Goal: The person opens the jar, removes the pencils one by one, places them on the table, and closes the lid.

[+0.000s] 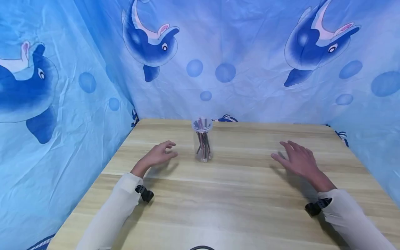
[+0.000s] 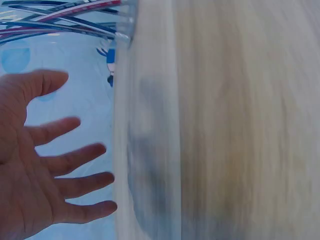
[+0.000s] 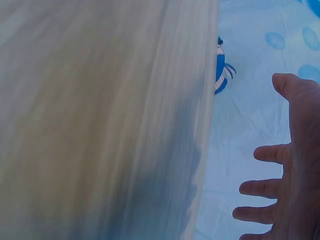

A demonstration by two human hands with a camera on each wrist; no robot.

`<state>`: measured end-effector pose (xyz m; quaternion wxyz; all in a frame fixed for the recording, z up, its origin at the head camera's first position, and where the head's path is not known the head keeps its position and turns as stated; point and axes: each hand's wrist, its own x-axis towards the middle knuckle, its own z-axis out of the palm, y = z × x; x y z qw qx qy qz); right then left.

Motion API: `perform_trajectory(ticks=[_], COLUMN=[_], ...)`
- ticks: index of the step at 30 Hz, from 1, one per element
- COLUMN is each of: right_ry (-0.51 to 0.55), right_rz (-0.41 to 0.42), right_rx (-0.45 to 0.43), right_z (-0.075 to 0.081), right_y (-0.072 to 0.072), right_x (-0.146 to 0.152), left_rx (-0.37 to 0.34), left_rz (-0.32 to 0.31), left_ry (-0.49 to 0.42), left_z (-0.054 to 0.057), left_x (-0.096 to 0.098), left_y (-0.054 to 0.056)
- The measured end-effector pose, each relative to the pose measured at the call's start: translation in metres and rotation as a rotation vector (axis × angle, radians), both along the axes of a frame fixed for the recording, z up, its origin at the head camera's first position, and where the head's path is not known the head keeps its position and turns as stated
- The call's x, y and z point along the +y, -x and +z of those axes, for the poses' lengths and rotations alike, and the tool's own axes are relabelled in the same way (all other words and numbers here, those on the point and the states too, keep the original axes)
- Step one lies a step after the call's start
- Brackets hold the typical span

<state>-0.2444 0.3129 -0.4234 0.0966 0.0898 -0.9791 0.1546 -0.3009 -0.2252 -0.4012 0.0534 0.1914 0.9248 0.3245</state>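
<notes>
A clear plastic jar (image 1: 202, 140) with several red and dark sticks in it stands upright near the back middle of the wooden table (image 1: 225, 205). My left hand (image 1: 160, 153) hovers just left of the jar, fingers spread and relaxed, holding nothing; the left wrist view shows the open palm (image 2: 35, 165) and the jar's rim (image 2: 75, 17) at the top. My right hand (image 1: 297, 159) is well to the right of the jar, fingers spread over the table, empty; its palm (image 3: 292, 175) appears in the right wrist view.
Blue cloth printed with dolphins (image 1: 150, 38) walls in the table at the back and both sides. A dark cable end (image 1: 201, 248) pokes in at the front edge. Black wrist straps (image 1: 144, 193) sit on both sleeves.
</notes>
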Motion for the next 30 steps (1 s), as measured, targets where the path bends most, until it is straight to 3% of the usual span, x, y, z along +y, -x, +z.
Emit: perform_trajectory(ticks=[6, 17, 21, 30], right_ry=[0.028, 0.095, 0.122, 0.278], right_rz=[0.041, 0.081, 0.087, 0.129], right_rx=[0.051, 0.143, 0.153, 0.207], right_z=[0.003, 0.000, 0.003, 0.020], right_y=[0.006, 0.011, 0.017, 0.027], right_x=[-0.018, -0.051, -0.071, -0.124], left_rx=[-0.104, -0.275, -0.275, -0.244], left_rz=[-0.099, -0.125, -0.127, -0.085], left_ry=[-0.109, -0.340, -0.405, -0.459], left_z=[0.002, 0.000, -0.004, -0.009], left_x=[0.010, 0.040, 0.051, 0.071], left_y=[0.002, 0.000, 0.003, 0.014])
